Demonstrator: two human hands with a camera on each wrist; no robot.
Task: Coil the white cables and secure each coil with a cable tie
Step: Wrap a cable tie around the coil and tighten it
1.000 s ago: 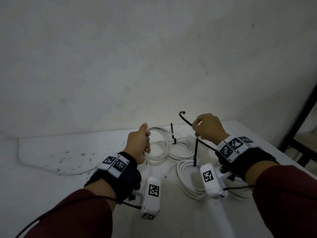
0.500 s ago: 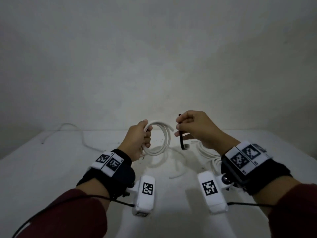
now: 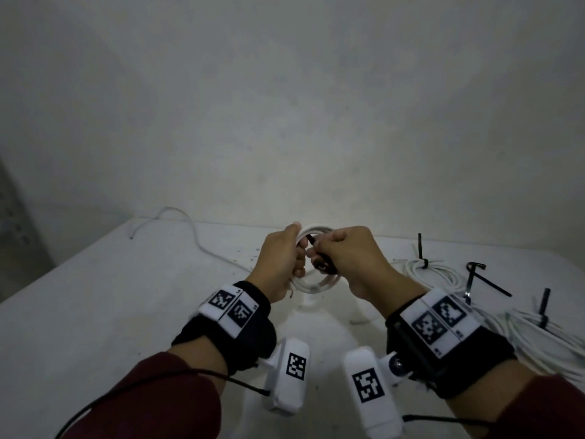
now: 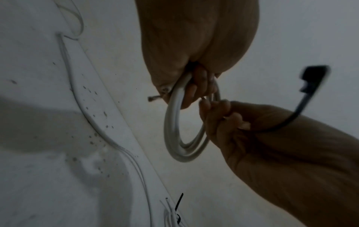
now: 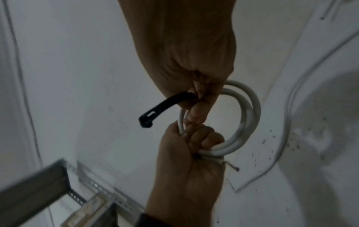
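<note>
A small white cable coil (image 3: 311, 286) is held above the table (image 3: 126, 312), gripped at its left side by my left hand (image 3: 296, 259). Its fingers curl round the strands (image 4: 202, 86), and a bare wire end pokes out below the fist (image 5: 232, 165). My right hand (image 3: 330, 253) pinches a black cable tie (image 3: 323, 267) right against the coil, fingertips touching the left hand. The tie's slotted head sticks out free in the right wrist view (image 5: 147, 119) and in the left wrist view (image 4: 312, 73). The tie's far end is hidden between the fingers.
Two tied white coils (image 3: 424, 270) (image 3: 544, 331) lie at the right of the table, with a loose black tie (image 3: 474, 277) between them. A loose white cable (image 3: 190, 231) trails along the back left edge. A grey metal frame (image 5: 38, 182) stands beyond the table.
My right hand has moved left with the tie until it meets the coil and the left hand. The left hand keeps its grip on the coil. The head view has shifted left.
</note>
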